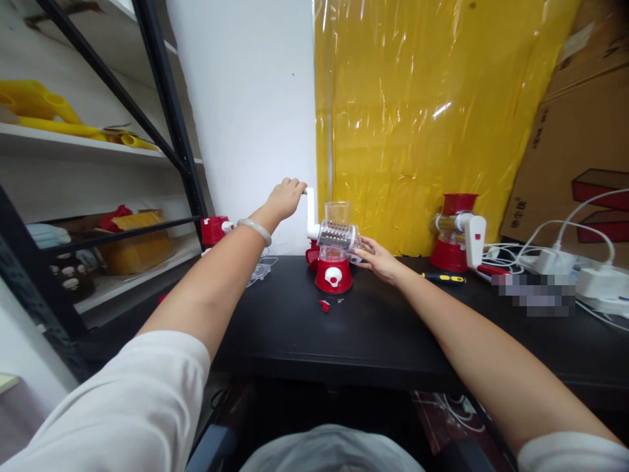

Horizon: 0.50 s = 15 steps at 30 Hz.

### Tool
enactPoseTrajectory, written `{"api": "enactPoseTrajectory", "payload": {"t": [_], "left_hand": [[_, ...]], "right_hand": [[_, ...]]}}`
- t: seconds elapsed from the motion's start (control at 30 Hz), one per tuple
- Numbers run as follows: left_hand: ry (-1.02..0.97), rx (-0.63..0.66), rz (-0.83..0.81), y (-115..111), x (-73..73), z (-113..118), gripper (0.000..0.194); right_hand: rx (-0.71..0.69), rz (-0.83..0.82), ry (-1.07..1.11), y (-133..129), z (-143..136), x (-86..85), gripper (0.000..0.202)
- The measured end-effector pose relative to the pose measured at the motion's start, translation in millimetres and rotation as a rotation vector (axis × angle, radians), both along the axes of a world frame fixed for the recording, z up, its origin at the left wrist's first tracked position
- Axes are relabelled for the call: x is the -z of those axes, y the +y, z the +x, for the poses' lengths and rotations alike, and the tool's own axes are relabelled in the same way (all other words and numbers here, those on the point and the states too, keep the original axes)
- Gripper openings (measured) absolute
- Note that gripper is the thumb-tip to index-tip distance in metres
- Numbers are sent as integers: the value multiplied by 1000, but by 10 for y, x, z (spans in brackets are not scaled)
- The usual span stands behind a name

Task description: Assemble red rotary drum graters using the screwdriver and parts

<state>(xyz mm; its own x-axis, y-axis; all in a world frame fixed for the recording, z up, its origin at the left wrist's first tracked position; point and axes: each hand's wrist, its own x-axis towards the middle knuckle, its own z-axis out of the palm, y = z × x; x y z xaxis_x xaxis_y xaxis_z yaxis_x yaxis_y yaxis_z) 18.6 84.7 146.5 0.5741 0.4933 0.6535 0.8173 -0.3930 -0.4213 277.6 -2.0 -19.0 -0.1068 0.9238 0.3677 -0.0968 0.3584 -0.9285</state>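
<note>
A rotary grater stands on the black table, with a red base (334, 272), a white knob on its front and a clear hopper (337, 212). Its metal grating drum (338, 235) lies tilted across the top of the base. My left hand (287, 198) is closed round the end of the white crank handle (311, 213), which points up at the drum's left end. At the drum's right end, my right hand (376, 257) holds the clear housing, fingers curled against it. Small red pieces (324, 306) and tiny light bits (341, 300) lie before the base.
Another red grater (449, 252) with a white crank stands at the right, beside a yellow-and-black screwdriver (445, 278). White cables and adapters (602, 282) crowd the right side. A red grater part (215, 229) sits behind my left forearm. Black-framed shelving (170, 124) rises at the left.
</note>
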Motion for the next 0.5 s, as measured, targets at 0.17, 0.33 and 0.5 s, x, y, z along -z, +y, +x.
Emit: {"api": "enactPoseTrajectory", "payload": {"t": [0.17, 0.33, 0.5], "left_hand": [[76, -87, -201, 167, 167, -117, 35], [162, -89, -504, 151, 445, -375, 26], [241, 38, -927, -219, 756, -627, 29]], "right_hand": [[-40, 23, 2, -42, 10, -38, 62], [-66, 28, 34, -64, 8, -67, 64], [-67, 37, 13, -71, 14, -75, 65]]}}
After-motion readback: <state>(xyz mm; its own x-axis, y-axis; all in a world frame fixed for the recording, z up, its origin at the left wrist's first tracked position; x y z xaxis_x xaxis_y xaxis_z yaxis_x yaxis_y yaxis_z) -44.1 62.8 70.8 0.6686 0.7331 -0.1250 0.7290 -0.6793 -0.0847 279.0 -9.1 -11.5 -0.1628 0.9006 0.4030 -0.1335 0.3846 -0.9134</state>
